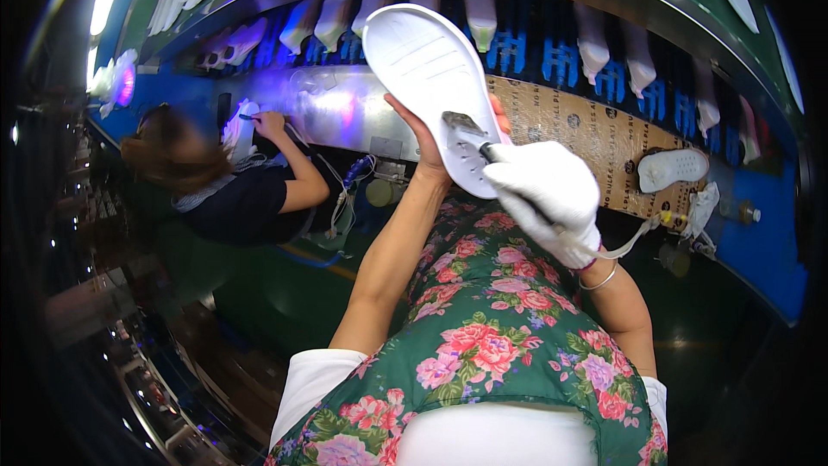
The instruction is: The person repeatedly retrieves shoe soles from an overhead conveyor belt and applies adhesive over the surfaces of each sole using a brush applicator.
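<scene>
The white shoe sole (431, 78) is sitting up in front of me, above the near edge of the bench, its inner face turned toward me and its narrower, holed end pointing down at my apron (492, 349). My bare left hand (426, 145) is holding it from beneath, half open around its width: the thumb side is showing at the left edge, fingertips are curling up at the right edge, and the palm is hiding behind. My right hand (545, 194), in a white knit glove, is closing firmly around the dark handle of a brush (467, 127), whose flat head is lying over the sole near the small holes.

Beyond my hands, a printed brown sheet (561, 125) is covering part of the bench, and a second sole (674, 171) with a dark edge is resting toward its right end. Above, a row of pale soles (479, 13) is hanging along the blue holders (561, 62). To my left, a co-worker (228, 198) is leaning over the bench with a hand (270, 124) near another white piece (239, 131).
</scene>
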